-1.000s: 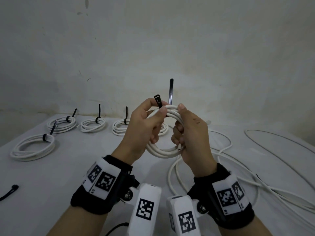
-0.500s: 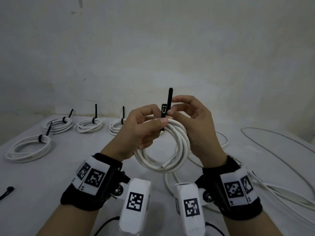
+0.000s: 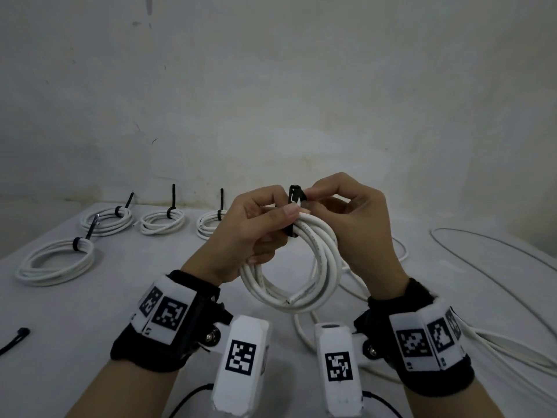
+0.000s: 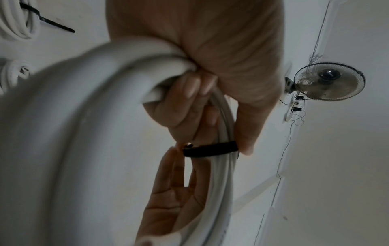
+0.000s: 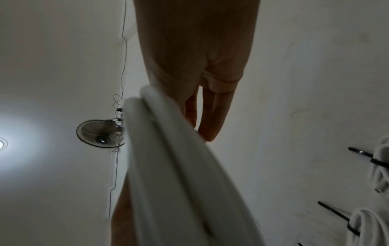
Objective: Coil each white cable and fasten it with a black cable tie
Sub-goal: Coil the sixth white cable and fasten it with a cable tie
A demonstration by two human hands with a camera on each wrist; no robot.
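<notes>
I hold a coiled white cable (image 3: pixel 319 267) upright above the table. My left hand (image 3: pixel 256 233) grips the coil's top left, thumb pressed on the strands. A black cable tie (image 3: pixel 295 197) wraps the coil's top; its band (image 4: pixel 210 149) shows in the left wrist view. My right hand (image 3: pixel 346 218) pinches the tie at its head with thumb and forefinger. In the right wrist view the blurred coil (image 5: pixel 179 166) crosses in front of my fingers (image 5: pixel 210 116), and the tie is hidden.
Several coiled, tied cables (image 3: pixel 162 221) lie along the table's far left. Loose white cable (image 3: pixel 482 297) sprawls at the right. A spare black tie (image 3: pixel 15 339) lies at the left edge. A wall fan (image 4: pixel 328 81) hangs overhead.
The right hand left the coil's side and took the tie at the top. The tie's long upright tail no longer stands above the hands. The coil sits lower and nearer.
</notes>
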